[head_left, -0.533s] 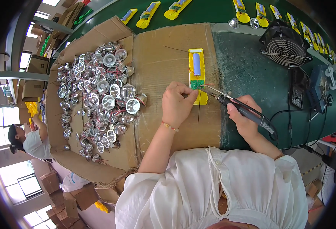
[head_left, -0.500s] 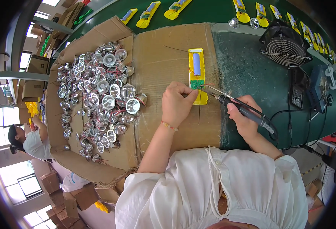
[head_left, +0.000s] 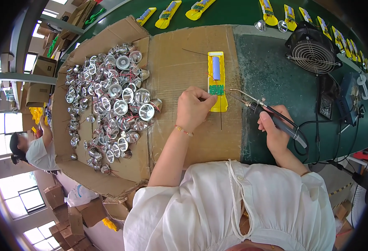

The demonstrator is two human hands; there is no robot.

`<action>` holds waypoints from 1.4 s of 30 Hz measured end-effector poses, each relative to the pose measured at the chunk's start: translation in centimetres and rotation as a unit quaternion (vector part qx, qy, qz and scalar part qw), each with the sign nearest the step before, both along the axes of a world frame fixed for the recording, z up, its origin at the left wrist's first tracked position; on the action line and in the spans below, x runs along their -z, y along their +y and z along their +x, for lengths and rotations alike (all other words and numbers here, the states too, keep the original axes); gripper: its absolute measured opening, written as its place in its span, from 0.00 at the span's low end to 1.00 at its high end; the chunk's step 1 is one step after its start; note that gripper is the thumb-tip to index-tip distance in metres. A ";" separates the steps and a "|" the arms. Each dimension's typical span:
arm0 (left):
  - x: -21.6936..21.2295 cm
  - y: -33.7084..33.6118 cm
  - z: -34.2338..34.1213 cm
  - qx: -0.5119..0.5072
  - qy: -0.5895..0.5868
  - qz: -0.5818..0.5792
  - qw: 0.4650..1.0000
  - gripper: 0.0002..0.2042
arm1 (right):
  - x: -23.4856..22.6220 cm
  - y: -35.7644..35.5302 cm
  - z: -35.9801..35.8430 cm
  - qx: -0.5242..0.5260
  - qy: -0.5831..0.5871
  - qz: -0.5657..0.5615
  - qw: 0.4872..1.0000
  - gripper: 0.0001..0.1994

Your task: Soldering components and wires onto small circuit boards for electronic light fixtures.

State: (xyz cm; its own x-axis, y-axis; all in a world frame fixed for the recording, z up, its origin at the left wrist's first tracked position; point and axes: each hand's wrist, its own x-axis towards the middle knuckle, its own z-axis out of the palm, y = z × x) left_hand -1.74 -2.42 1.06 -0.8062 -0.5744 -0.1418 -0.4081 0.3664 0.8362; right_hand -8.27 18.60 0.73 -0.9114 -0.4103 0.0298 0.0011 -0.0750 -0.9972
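On the cardboard sheet [head_left: 179,67] lies a yellow plastic housing [head_left: 218,106]. A purple cylindrical battery [head_left: 216,69] and a small green circuit board [head_left: 215,90] sit in it, with thin dark wires sticking out. My left hand [head_left: 192,105] is pinched at the housing's left side by the board; whatever its fingertips hold is hidden. Wrapped in my right hand [head_left: 276,129] is a soldering iron [head_left: 281,125] with a thin metal tube along it. Its tip points left toward the board, a little to its right and apart from it.
An open cardboard box [head_left: 92,186] at the left holds many silvery reflector cups [head_left: 120,107] with red wires. A black fan [head_left: 313,54] and a blue device [head_left: 347,98] with cables stand at the right. More yellow housings [head_left: 168,14] line the far green surface.
The soldering iron has drawn back to the right, off the circuit board. My left hand stays beside the housing, its fingers slightly shifted. The whole view has shifted a little.
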 end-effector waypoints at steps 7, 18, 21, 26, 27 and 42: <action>-0.4 -2.1 3.2 -0.074 0.127 0.011 0.989 0.13 | 0.1 1.0 -0.3 0.003 -0.010 0.006 1.000 0.08; 0.8 1.8 3.2 -0.035 0.154 -0.246 0.956 0.03 | -0.5 0.3 -0.1 -0.014 -0.008 -0.004 1.000 0.08; 0.9 1.2 2.4 -0.021 0.131 -0.154 0.979 0.03 | -0.5 -0.1 -0.1 -0.026 0.000 -0.001 1.000 0.07; 1.1 1.1 1.3 0.007 0.110 -0.126 0.986 0.03 | -0.2 -1.6 -0.4 -0.033 -0.043 -0.003 0.999 0.07; 1.1 1.0 1.4 0.003 0.103 -0.122 0.987 0.04 | -0.3 -1.9 -0.5 -0.034 -0.054 -0.003 0.998 0.07; 0.9 -0.5 0.9 0.042 0.055 -0.046 0.997 0.05 | -0.4 -2.6 -0.7 -0.023 -0.086 -0.018 0.996 0.07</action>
